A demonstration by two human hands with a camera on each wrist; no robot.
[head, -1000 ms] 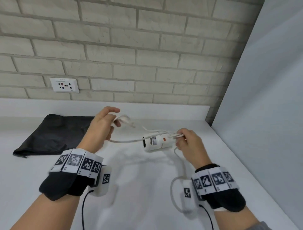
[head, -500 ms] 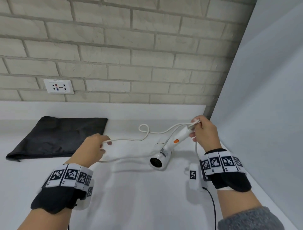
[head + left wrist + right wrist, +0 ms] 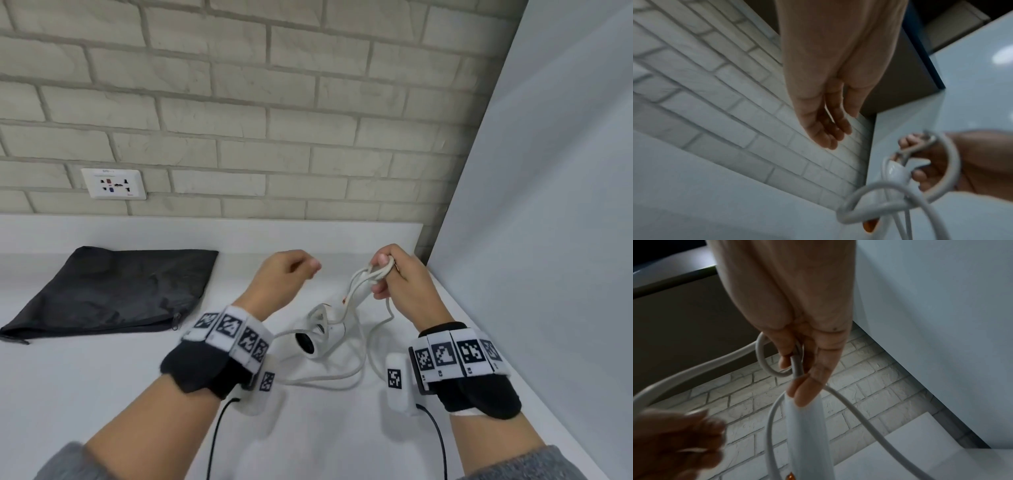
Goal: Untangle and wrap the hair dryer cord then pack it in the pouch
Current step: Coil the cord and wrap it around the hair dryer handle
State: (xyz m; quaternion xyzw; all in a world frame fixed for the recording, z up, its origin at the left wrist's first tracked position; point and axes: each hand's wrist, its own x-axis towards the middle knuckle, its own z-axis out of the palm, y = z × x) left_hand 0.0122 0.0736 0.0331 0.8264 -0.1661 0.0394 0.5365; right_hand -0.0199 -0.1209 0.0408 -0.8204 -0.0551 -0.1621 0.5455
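Observation:
A white hair dryer [image 3: 317, 337] with an orange switch hangs tilted, its nozzle low over the white counter [image 3: 137, 394] and its handle up. My right hand [image 3: 385, 274] grips the handle's end together with loops of the white cord [image 3: 342, 375]; the right wrist view shows its fingers [image 3: 803, 392] curled round the cord [image 3: 761, 356] and the handle [image 3: 807, 434]. Slack cord lies in loops on the counter below. My left hand [image 3: 301, 270] hovers just left of it, fingers [image 3: 830, 134] relaxed and empty. The black zipped pouch [image 3: 109, 291] lies flat at the left.
A brick wall with a white power outlet [image 3: 113, 184] runs along the back of the counter. A pale panel [image 3: 548, 240] closes off the right side, close to my right hand. Black sensor cables [image 3: 215, 438] trail from both wristbands.
My left hand has let go of the cord and moved right, up beside the right hand. The cord is now looped at the handle end in my right hand, with slack dropped on the counter.

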